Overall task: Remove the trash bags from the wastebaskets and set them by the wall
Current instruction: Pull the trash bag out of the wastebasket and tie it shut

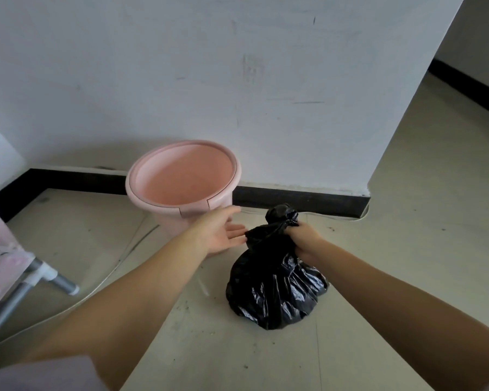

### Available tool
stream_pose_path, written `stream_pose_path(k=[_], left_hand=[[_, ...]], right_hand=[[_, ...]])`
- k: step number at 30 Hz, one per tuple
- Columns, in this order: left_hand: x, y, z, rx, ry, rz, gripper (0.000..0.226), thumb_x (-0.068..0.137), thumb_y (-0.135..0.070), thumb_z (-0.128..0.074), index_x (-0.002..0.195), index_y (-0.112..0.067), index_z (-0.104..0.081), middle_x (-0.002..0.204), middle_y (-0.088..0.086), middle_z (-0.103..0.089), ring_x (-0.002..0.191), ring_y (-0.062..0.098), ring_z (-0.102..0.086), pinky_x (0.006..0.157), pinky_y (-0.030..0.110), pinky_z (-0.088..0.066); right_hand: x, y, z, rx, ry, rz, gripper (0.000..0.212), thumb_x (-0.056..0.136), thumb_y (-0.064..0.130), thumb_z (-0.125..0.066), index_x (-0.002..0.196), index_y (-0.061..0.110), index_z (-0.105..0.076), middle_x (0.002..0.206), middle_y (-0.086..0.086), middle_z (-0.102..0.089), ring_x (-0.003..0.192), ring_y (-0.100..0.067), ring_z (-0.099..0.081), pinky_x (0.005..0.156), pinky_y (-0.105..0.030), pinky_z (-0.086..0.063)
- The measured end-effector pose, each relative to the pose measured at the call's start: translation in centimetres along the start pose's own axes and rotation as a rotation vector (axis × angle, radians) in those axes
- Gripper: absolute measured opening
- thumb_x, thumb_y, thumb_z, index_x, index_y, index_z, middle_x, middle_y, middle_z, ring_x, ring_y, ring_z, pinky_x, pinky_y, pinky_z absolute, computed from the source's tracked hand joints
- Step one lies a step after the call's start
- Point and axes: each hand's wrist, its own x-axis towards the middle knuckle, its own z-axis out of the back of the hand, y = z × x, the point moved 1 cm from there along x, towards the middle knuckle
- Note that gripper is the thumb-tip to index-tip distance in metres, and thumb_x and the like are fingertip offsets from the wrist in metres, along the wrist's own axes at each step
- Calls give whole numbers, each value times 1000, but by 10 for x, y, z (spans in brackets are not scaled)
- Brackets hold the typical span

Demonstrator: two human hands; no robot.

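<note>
right hand (304, 239) fingers pinching the neck of the black trash bag (274, 280) on the floor beside the emptied pink wastebasket (181, 179), left hand (223, 231) fingers spread and free; next, probably shift the bag toward the wall (181, 80).

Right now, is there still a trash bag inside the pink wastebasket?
No, the pink wastebasket shows a bare inside, while the right hand grips the black trash bag beside it.
</note>
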Motion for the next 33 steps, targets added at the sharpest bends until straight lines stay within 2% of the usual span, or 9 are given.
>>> stream_pose_path(k=[5,9,12,15,19,21,23,28,33], left_hand=[[-4,9,-34,952,302,-425,85,68,-44,-69,143,-24,-35,138,0,-48,126,16,-48,111,37,-36],[-1,12,-37,1630,-45,-816,42,85,-26,-50,127,-23,-50,116,6,-63,110,27,-58,95,42,-44],[-2,-13,-21,1267,-203,-804,30,87,-7,-43,100,-19,-66,102,5,-70,100,27,-63,87,39,-49],[-13,-43,-4,882,-314,-796,33,84,2,-40,86,-19,-65,90,3,-68,88,22,-63,85,34,-49],[-37,-64,2,710,-409,-869,23,86,-4,-48,95,-15,-65,89,-6,-63,75,5,-56,58,8,-42],[-42,-72,6,776,-444,-874,9,89,-22,-58,94,-17,-64,79,-9,-57,68,2,-51,55,16,-39],[-47,-78,8,894,-452,-862,19,89,-37,-60,88,-18,-64,70,-10,-55,62,4,-48,59,25,-37],[-52,-79,4,556,-241,-772,10,92,-22,-59,89,-17,-68,84,0,-71,68,8,-69,68,21,-55],[-49,-80,1,0,-57,-617,23,97,0,-39,99,-5,-61,107,14,-67,81,18,-72,78,30,-58]], right_hand=[[-9,26,0,60,205,63,26,90,-10,-43,110,-3,-58,93,-16,-62,82,-24,-61,76,-32,-54],[-26,46,2,-56,416,68,25,90,-6,-48,113,0,-57,97,-12,-64,87,-19,-64,69,-21,-56],[-32,60,15,-143,470,23,18,92,4,-53,109,6,-60,98,-7,-69,89,-16,-66,77,-23,-56],[-22,62,33,-386,251,63,29,90,12,-60,117,1,-60,107,-15,-67,96,-25,-65,94,-39,-52],[-7,54,45,-949,-69,183,33,84,14,-64,112,-4,-61,110,-20,-66,101,-32,-63,86,-37,-48],[-3,47,49,-1034,-124,159,32,84,13,-63,112,-1,-60,112,-18,-65,102,-32,-62,85,-36,-47],[-4,45,54,-931,-144,140,32,85,10,-62,116,-1,-59,111,-19,-65,98,-31,-62,85,-37,-48],[-7,43,74,97,-90,-163,31,97,12,-49,123,-4,-51,96,-15,-63,82,-26,-61,80,-39,-49],[-7,34,97,263,-94,-343,39,91,40,-55,103,4,-64,76,-16,-73,71,-30,-70,76,-41,-49]])
